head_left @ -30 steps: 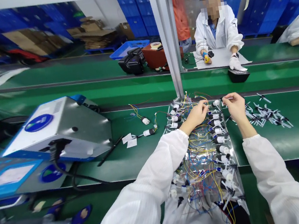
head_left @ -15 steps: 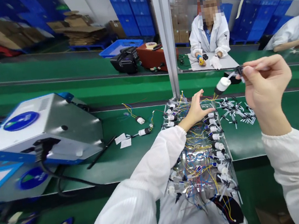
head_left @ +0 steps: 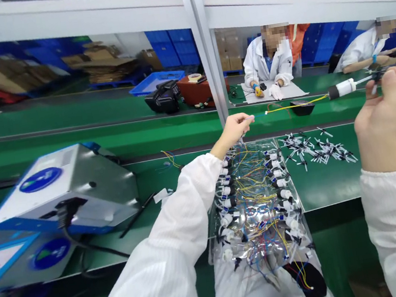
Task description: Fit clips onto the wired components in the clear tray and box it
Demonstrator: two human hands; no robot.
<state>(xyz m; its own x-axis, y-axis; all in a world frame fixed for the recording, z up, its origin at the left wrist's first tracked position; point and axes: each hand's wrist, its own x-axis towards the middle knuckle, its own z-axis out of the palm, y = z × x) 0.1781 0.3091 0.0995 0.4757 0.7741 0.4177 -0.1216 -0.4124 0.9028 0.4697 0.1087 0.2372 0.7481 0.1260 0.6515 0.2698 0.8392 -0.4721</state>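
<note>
My right hand (head_left: 387, 107) is raised at the right, its fingers closed on the black-and-white tube piece (head_left: 376, 74) of a small white cylindrical motor (head_left: 346, 88) with a black end. Yellow wires (head_left: 299, 105) stretch from this motor leftward to a small white connector. Past the connector a thin blue wire (head_left: 260, 114) runs into the pinched fingers of my left hand (head_left: 236, 129). Below, a clear plastic tray (head_left: 254, 199) holds several similar white motors in two rows, their coloured wires crossing in the middle. Its front end lies over my lap.
Loose black-and-white tube pieces (head_left: 317, 148) lie on the green bench right of the tray. At the left stands a grey-and-blue machine (head_left: 78, 191) with a black cable. A metal post (head_left: 201, 44) rises ahead. Co-workers in white coats (head_left: 270, 60) sit across the bench.
My right hand has moved right with the motor. My left hand went from spread fingers above the tray to pinching the wire end, and the wires now stretch between both hands.
</note>
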